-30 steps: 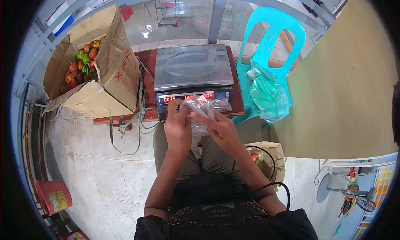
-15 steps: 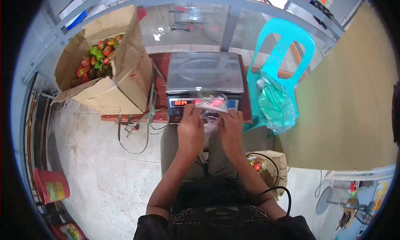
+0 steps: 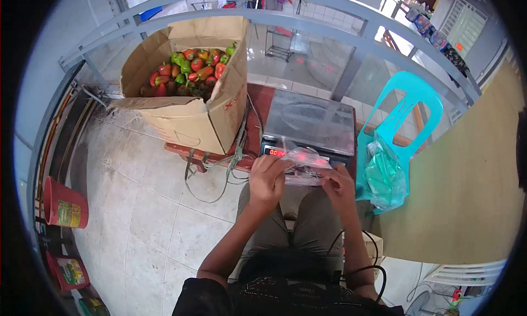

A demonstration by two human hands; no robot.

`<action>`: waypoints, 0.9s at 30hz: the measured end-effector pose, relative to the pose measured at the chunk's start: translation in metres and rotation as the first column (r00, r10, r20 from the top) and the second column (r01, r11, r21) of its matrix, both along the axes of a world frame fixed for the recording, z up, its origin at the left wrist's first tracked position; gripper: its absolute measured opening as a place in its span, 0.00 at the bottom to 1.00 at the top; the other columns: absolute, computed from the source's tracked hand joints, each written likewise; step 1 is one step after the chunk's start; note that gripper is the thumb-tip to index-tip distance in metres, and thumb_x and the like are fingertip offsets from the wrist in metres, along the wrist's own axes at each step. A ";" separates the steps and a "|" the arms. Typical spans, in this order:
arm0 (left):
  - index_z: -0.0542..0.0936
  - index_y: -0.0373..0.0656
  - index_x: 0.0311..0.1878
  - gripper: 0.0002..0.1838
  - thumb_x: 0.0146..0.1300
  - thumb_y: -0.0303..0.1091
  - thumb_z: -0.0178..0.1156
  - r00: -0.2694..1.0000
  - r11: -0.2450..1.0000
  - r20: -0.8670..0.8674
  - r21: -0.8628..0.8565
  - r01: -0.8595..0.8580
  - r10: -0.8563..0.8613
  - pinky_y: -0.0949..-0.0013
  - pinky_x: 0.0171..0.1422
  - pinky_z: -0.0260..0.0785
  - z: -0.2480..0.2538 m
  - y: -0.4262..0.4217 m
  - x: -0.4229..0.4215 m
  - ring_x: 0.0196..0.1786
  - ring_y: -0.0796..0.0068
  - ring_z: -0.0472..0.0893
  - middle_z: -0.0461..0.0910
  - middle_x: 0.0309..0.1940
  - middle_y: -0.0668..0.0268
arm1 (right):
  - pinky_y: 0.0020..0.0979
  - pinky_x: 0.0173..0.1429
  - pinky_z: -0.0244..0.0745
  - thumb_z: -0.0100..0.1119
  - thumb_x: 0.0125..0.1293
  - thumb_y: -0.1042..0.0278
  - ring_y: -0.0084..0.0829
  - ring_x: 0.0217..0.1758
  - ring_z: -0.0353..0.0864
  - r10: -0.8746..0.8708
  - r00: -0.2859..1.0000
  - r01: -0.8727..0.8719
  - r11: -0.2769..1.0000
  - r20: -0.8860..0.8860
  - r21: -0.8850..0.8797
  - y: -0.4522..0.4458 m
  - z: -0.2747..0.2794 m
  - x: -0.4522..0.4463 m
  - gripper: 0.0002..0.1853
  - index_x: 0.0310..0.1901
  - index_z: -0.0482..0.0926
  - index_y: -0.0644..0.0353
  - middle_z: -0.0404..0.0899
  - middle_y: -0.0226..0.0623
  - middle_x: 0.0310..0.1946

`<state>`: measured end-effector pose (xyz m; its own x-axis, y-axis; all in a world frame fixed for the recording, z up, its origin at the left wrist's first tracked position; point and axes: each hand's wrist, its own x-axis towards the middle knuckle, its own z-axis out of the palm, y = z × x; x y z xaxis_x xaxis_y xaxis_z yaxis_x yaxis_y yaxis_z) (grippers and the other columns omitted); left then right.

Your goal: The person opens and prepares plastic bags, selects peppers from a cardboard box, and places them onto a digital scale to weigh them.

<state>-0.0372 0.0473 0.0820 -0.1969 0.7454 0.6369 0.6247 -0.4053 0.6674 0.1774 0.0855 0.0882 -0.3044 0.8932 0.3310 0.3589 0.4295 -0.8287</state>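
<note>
A clear plastic bag [image 3: 303,165] is stretched between my two hands, just in front of the digital scale [image 3: 313,121]. My left hand [image 3: 267,181] pinches its left side. On its right side, my right hand [image 3: 339,185] has closed fingers. Red digits glow at the scale's front, partly covered by the bag. To the left stands an open cardboard box [image 3: 189,124] of red, green and orange peppers [image 3: 192,69].
A turquoise plastic chair [image 3: 422,99] on the right carries green and clear plastic bags [image 3: 386,173]. Beside it is a large tan board [image 3: 466,200]. Red containers [image 3: 66,203] line the left wall. Loose straps [image 3: 237,151] hang by the red platform [image 3: 258,104]. Grey rails run behind.
My view has turned left, so the scale and chair appear further right. My hands have moved apart, and the bag is spread wider between them.
</note>
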 end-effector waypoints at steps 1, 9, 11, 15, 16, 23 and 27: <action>0.83 0.40 0.43 0.17 0.49 0.19 0.53 0.998 1.000 0.064 -0.016 0.026 -0.025 0.56 0.47 0.69 0.004 -0.002 -0.008 0.41 0.53 0.77 0.78 0.35 0.58 | 0.28 0.44 0.73 0.60 0.60 0.79 0.28 0.38 0.79 0.065 0.998 -0.065 0.995 0.004 0.074 0.007 0.018 -0.005 0.09 0.43 0.82 0.64 0.78 0.37 0.32; 0.82 0.43 0.49 0.20 0.54 0.17 0.52 0.953 0.972 0.242 -0.102 0.211 -0.181 0.58 0.48 0.72 -0.048 0.012 0.002 0.42 0.52 0.80 0.79 0.39 0.53 | 0.27 0.45 0.73 0.56 0.66 0.74 0.26 0.39 0.79 0.261 0.953 -0.218 0.943 -0.154 0.253 0.084 0.156 -0.120 0.07 0.41 0.83 0.63 0.80 0.34 0.36; 0.81 0.45 0.50 0.22 0.53 0.15 0.53 0.937 0.939 0.286 -0.218 0.266 -0.199 0.59 0.44 0.72 -0.060 0.009 0.006 0.40 0.53 0.79 0.77 0.37 0.56 | 0.29 0.44 0.74 0.56 0.66 0.73 0.31 0.37 0.81 0.378 0.926 -0.344 0.865 -0.023 0.366 0.097 0.174 -0.173 0.06 0.39 0.83 0.61 0.81 0.36 0.34; 0.81 0.46 0.50 0.21 0.54 0.16 0.55 0.940 0.917 0.265 -0.278 0.286 -0.213 0.59 0.41 0.72 -0.107 0.011 0.007 0.38 0.54 0.79 0.75 0.35 0.59 | 0.43 0.43 0.75 0.57 0.59 0.71 0.45 0.41 0.82 0.500 0.822 -0.570 0.722 0.273 0.392 0.130 0.165 -0.277 0.05 0.33 0.81 0.62 0.81 0.44 0.34; 0.81 0.45 0.49 0.20 0.54 0.16 0.55 0.953 0.922 0.232 -0.288 0.259 -0.195 0.60 0.41 0.72 -0.114 0.009 0.005 0.38 0.56 0.80 0.76 0.35 0.60 | 0.45 0.43 0.74 0.57 0.58 0.71 0.46 0.41 0.82 0.514 0.800 -0.600 0.690 0.308 0.405 0.139 0.154 -0.302 0.05 0.33 0.81 0.62 0.81 0.45 0.34; 0.79 0.46 0.43 0.14 0.54 0.19 0.57 0.985 0.938 0.147 -0.317 0.138 -0.095 0.54 0.42 0.73 -0.141 0.009 -0.003 0.39 0.52 0.80 0.76 0.37 0.61 | 0.44 0.54 0.76 0.57 0.58 0.74 0.43 0.53 0.81 0.307 0.384 -0.698 0.714 0.871 0.056 0.160 0.100 -0.424 0.18 0.51 0.83 0.52 0.83 0.41 0.44; 0.79 0.47 0.44 0.15 0.54 0.20 0.58 0.972 0.929 0.212 -0.331 0.167 -0.099 0.54 0.42 0.73 -0.143 0.008 -0.006 0.40 0.53 0.80 0.76 0.37 0.62 | 0.40 0.60 0.74 0.54 0.61 0.73 0.41 0.59 0.78 0.398 0.437 -0.778 0.617 0.807 0.117 0.165 0.062 -0.472 0.23 0.60 0.77 0.50 0.80 0.39 0.54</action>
